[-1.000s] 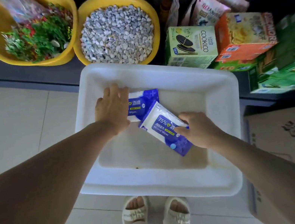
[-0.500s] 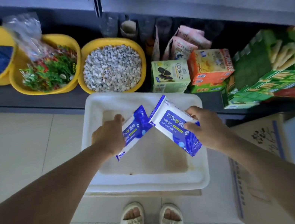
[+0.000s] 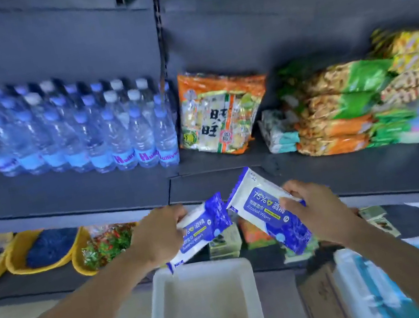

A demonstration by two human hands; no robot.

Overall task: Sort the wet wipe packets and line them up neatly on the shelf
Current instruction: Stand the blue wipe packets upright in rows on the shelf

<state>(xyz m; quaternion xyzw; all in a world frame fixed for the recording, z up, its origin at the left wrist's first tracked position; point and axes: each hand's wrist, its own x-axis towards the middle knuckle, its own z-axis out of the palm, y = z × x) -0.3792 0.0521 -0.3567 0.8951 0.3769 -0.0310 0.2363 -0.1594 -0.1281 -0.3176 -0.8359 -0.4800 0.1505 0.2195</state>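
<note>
Holding one wet wipe packet in each hand, we have both raised in front of the dark shelf (image 3: 317, 176), above the white tub (image 3: 202, 269) on the floor. Our left hand (image 3: 157, 235) has its fingers curled round the near end of the left packet (image 3: 204, 230), which slants up and to the right from the grip, its blue crimped end free in the air. Our right hand (image 3: 315, 210) clamps the right packet (image 3: 264, 208) from the side, thumb across its printed blue face and fingers behind; that packet tilts so its white end rises up and to the left of the grip, over the shelf's front edge, while its blue end hangs down below the hand. The two packets sit just beside each other between our hands, their upper corners close; we cannot tell whether they touch. Beyond the left grip, further back on the shelf, stand rows of water bottles (image 3: 114, 136). Straight beyond the packets an orange snack bag (image 3: 219, 112) stands, and beyond the right grip lie stacked green and orange snack packs (image 3: 339, 110). Below and left of our left hand, on a lower shelf, sit yellow bowls (image 3: 20, 265), one with blue contents. A cardboard box (image 3: 323, 304) lies under our right forearm.
</note>
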